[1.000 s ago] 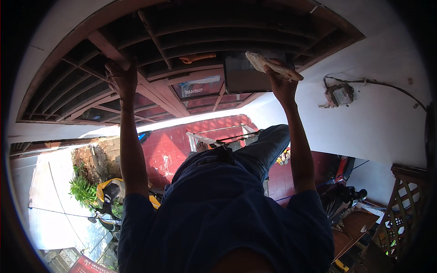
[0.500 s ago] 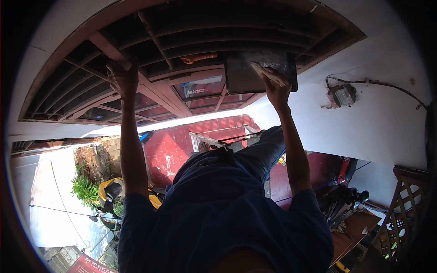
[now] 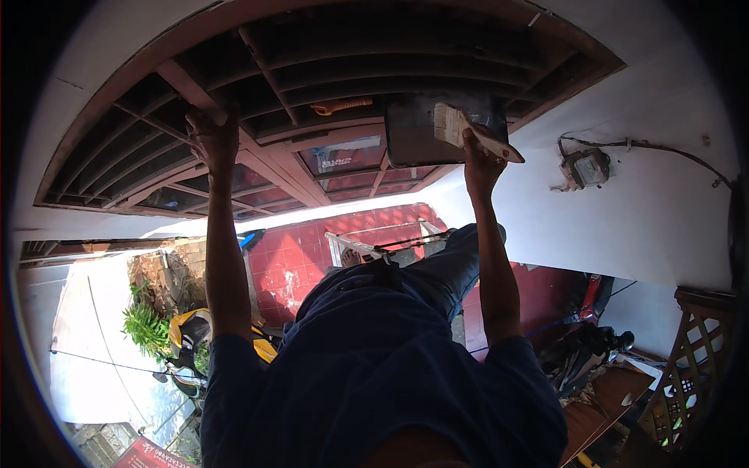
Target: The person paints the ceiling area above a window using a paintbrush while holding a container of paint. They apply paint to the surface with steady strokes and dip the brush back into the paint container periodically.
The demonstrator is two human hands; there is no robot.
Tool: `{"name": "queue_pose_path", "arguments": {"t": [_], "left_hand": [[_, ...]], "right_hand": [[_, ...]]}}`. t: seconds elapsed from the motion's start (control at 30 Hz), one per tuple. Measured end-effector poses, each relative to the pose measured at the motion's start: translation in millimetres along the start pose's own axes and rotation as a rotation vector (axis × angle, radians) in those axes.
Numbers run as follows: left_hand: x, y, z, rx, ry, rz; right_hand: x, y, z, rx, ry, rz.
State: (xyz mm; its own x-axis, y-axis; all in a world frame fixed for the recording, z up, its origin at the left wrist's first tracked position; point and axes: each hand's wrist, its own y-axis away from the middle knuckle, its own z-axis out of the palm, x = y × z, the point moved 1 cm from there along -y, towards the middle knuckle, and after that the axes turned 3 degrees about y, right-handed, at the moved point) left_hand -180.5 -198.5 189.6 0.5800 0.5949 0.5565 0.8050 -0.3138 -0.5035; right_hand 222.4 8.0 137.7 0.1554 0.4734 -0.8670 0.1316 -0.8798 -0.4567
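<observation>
A wide, flat paintbrush (image 3: 477, 134) with pale bristles and a wooden handle is in my right hand (image 3: 484, 160), its fingers closed round the handle. Behind the brush is a dark, rectangular tray-like thing (image 3: 407, 139) at the lower edge of the slatted opening. The bristles overlap the tray in view; whether they touch it I cannot tell. My left hand (image 3: 212, 140) is wrapped round a brown wooden post (image 3: 187, 86) of the window frame, with its fingertips partly hidden in shadow. An orange-handled tool (image 3: 342, 106) lies on the frame between my hands.
Dark slats (image 3: 390, 53) fill the upper frame, above window panes (image 3: 339, 156). A lamp (image 3: 585, 168) with a cable is fixed to the white wall at right. Far below are a ladder (image 3: 343, 248), a red tiled floor (image 3: 285, 269) and a motorbike (image 3: 581, 347); lattice (image 3: 686, 366) stands right.
My right hand has turned the paintbrush, so its bristles now point up-left and the handle down-right. That hand has shifted slightly lower. My left hand keeps its grip on the post.
</observation>
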Motion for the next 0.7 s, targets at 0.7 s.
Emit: {"name": "queue_pose_path", "arguments": {"t": [0.7], "left_hand": [[6.1,0.0,-3.0,0.106,0.037,0.037]], "right_hand": [[-103.7,-10.2,4.8,-0.117,-1.137,0.338]]}}
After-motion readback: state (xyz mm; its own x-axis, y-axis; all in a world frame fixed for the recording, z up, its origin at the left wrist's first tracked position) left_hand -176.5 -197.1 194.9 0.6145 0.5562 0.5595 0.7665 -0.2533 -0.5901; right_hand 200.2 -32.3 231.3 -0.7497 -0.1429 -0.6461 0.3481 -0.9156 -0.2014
